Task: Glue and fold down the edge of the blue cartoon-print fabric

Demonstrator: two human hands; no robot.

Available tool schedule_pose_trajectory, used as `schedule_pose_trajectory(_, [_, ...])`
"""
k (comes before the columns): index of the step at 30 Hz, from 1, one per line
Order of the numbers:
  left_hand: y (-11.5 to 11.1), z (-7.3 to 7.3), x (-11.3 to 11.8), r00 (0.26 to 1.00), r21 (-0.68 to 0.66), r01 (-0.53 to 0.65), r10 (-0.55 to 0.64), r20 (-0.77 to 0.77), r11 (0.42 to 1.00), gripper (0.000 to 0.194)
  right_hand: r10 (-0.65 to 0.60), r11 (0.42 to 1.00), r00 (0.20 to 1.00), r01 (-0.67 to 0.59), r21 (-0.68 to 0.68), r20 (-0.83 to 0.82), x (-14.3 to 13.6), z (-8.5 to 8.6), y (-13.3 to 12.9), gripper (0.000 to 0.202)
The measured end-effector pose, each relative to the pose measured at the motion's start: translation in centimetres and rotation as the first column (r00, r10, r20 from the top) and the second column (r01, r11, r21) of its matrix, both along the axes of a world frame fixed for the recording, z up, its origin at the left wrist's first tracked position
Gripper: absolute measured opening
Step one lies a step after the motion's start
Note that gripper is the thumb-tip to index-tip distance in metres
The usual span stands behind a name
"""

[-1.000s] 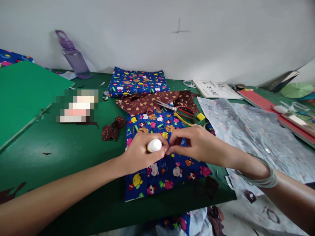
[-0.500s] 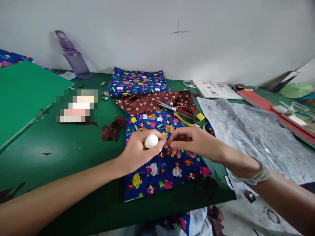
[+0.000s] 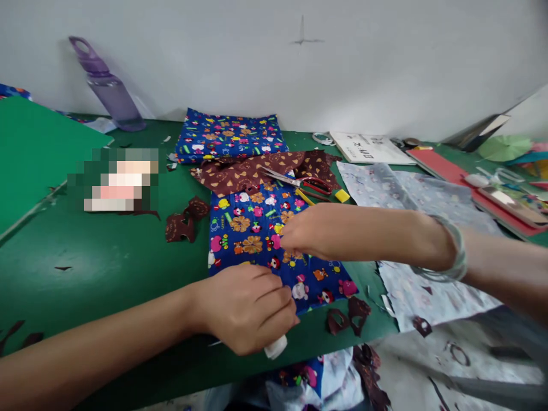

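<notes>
Item, change noted: a second ago I saw both hands meeting fingertip to fingertip over the middle of the blue print cloth (image 3: 274, 240), the white glue stick upright in the left; now they have parted. The left hand (image 3: 248, 308) has dropped back to the near edge of the cloth, and the right hand (image 3: 308, 231) has gone forward and lies flat-ish on the print. I judge the gluing stroke finished and the pressing-down stage in hand. Item, left hand: fingers curled shut around the glue stick (image 3: 276, 346), whose white end pokes out below the knuckles, pointing toward the near table edge; the heel of the hand rests on the cloth's lower border. Item, right hand: fingers bent down onto the cloth, fingertips touching it; whether a small cut-out sits beneath them I cannot tell, as the hand covers the spot. A bangle (image 3: 456, 251) sits at its wrist. Item, beyond the right hand: scissors (image 3: 299, 182) on brown patterned fabric (image 3: 240, 174), a yellow block (image 3: 342, 196) just beside them. Item, just right of the left hand: brown scraps (image 3: 349, 317) on the green table (image 3: 107, 257). Item, under the right forearm: pale printed sheet (image 3: 406, 194). Item, far left of both hands: purple bottle (image 3: 107, 88).
</notes>
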State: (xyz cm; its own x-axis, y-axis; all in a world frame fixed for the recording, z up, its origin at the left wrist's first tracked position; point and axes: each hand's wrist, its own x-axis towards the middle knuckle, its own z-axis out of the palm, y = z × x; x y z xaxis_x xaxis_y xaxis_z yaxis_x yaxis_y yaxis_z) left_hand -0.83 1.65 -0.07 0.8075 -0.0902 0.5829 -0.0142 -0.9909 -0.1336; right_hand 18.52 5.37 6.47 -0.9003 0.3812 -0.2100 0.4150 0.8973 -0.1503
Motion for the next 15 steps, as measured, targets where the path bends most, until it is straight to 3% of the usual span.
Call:
schedule_pose_trajectory(2, [-0.2,-0.1,0.1,0.999,0.065,0.033,-0.034,0.006,0.997,0.008,0.11,0.993,0.991,-0.112,0.022,0.07,-0.9,-0.4,0.1,0.02])
schedule_pose_trajectory(7, [0.2,-0.5,0.2,0.997,0.106,0.074,-0.074,-0.007,0.992,0.006,0.134,0.982,0.972,-0.156,0.109,0.191,-2.6,-0.7,-0.5,0.016])
schedule_pose_trajectory(11, [0.2,-0.7,0.1,0.996,0.132,0.084,-0.081,-0.023,0.988,0.005,0.126,0.981,0.97,-0.153,0.12,0.209,-3.4,-0.3,-0.8,0.021])
schedule_pose_trajectory(15, [0.1,-0.7,-0.1,0.997,0.142,0.073,-0.07,-0.029,0.987,0.005,0.057,0.998,0.975,-0.064,0.023,0.216,-3.9,-0.5,-0.8,0.023])
